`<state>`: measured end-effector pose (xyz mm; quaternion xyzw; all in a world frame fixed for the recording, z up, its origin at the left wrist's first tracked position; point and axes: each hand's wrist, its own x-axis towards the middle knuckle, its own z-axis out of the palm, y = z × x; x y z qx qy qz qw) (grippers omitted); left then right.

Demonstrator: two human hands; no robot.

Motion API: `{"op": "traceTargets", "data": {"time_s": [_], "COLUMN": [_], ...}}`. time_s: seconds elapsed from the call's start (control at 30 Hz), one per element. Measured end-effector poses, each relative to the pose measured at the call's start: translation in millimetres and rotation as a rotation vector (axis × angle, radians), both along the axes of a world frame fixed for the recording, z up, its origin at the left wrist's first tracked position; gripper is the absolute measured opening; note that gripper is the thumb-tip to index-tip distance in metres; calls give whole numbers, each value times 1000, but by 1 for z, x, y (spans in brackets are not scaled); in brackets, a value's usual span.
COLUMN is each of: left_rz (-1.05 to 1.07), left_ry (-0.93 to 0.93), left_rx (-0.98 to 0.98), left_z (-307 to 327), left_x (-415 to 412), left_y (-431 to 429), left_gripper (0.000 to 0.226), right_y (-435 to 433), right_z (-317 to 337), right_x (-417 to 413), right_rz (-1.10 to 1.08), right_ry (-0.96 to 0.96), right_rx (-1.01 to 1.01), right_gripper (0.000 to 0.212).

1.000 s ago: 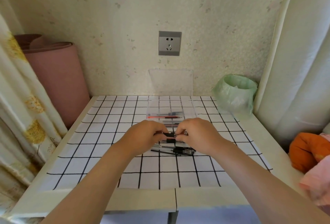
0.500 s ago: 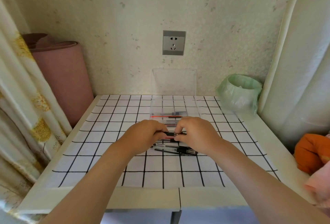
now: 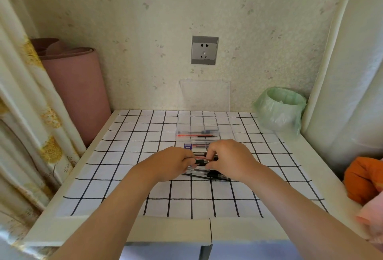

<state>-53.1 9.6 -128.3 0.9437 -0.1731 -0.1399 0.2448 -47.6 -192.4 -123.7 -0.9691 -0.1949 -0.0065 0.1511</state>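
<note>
Fingers of the left hand [image 3: 172,164] and the right hand [image 3: 228,160] are pinching 1 slim black-capped pen [image 3: 200,162] between them, the hands almost touching, just above a loose pile of clear-barrelled pens [image 3: 215,175] lying on the white black-gridded tablecloth [image 3: 124,156]; a clear plastic box [image 3: 199,127] holding more pens is sitting just behind.

The tablecloth [image 3: 128,156] is white with a black grid. The wall [image 3: 145,31] across the top is cream with faint grey-green flecks, its socket [image 3: 204,50] grey. At the left edge, a cream curtain [image 3: 31,114] with yellow flowers and a dusty pink roll [image 3: 78,89]. At right, a pale green bag [image 3: 279,112], an orange cloth [image 3: 362,179], and a pink cloth [image 3: 371,218] below it. At centre, a black-capped pen [image 3: 200,162], black pens [image 3: 215,175], a red pen [image 3: 196,135], a blue label [image 3: 188,146]
</note>
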Motion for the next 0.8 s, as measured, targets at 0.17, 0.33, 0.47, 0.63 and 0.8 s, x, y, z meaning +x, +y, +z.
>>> {"op": "traceTargets", "data": {"time_s": [0.17,0.33,0.47,0.63,0.8], "left_rz": [-8,-26,-5,53,251], "left_ry": [7,-44,17,72,-44], "left_rx": [-16,16,5,15,110], "left_z": [3,3,4,9,15], "left_x": [-2,-2,-2,0,5], "left_y": [1,5,12,23,47], "left_gripper": [11,4,11,12,11], "right_y": [-3,-7,-10,-15,-24], "right_z": [-1,-2,-1,2,5], "right_x": [0,0,0,0,3], "right_rz": [30,83,84,69,-6], "right_ry": [35,74,89,87,53], "right_rx": [22,38,8,-5,-32], "right_gripper": [17,12,10,13,14]}}
